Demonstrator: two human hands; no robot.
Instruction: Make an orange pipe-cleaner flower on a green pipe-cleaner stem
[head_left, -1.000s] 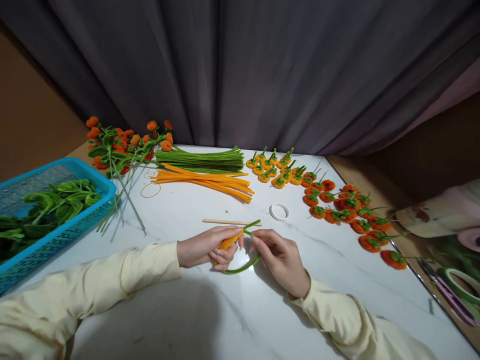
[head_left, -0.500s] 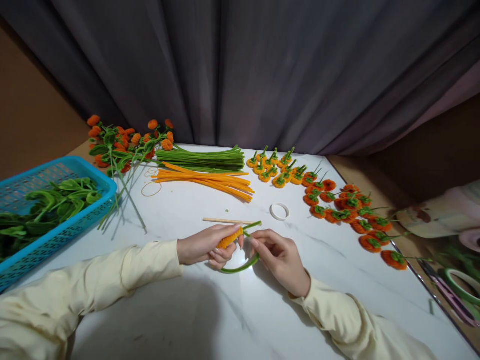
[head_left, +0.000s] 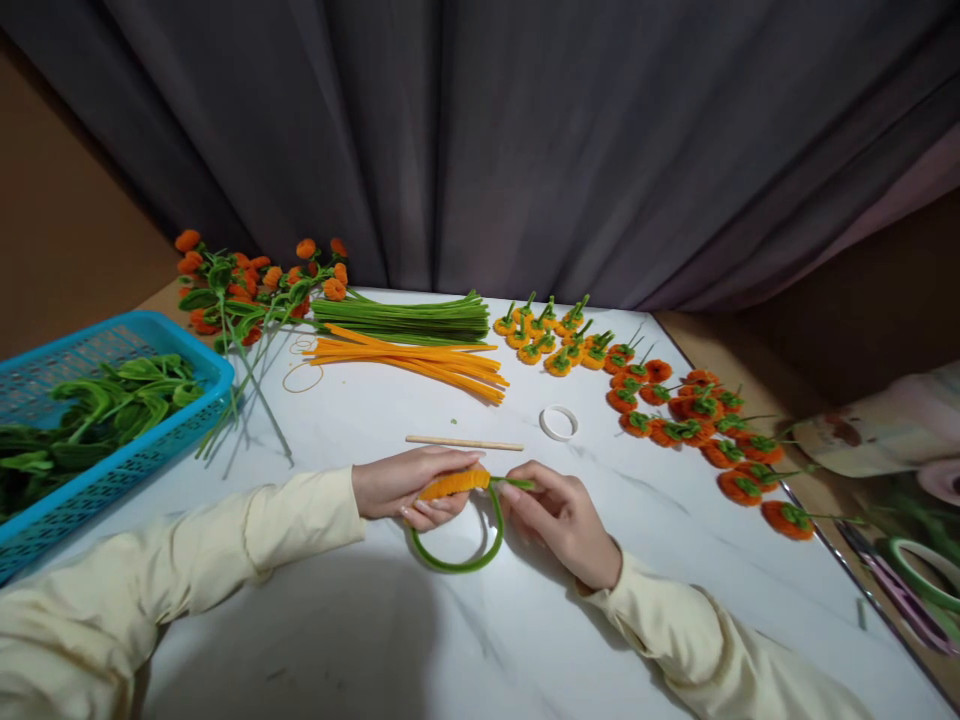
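My left hand (head_left: 416,487) is closed around a yellow-orange fuzzy flower head (head_left: 456,485) made of coiled pipe cleaner. From it a green pipe cleaner (head_left: 459,570) hangs down in a wide loop beneath my left fingers. My right hand (head_left: 559,515) pinches the green pipe cleaner's end between thumb and forefinger, just right of the flower head. Right behind my hands, a thin wooden stick (head_left: 465,442) lies on the white marbled table (head_left: 480,640). A white ring (head_left: 559,422), perhaps a tape roll, lies beyond my right hand.
Green pipe cleaners (head_left: 405,320) and orange pipe cleaners (head_left: 409,362) lie at the back. Yellow flower heads (head_left: 559,362) and orange ones (head_left: 742,487) spread to the right. A blue basket (head_left: 120,465) holds green leaves at left, beside stemmed orange flowers (head_left: 244,285). Scissors (head_left: 892,590) are far right.
The green pipe cleaner has swung into a fuller, rounder loop below the flower head. The flower head has turned more level, and its green end now points right in my right fingers.
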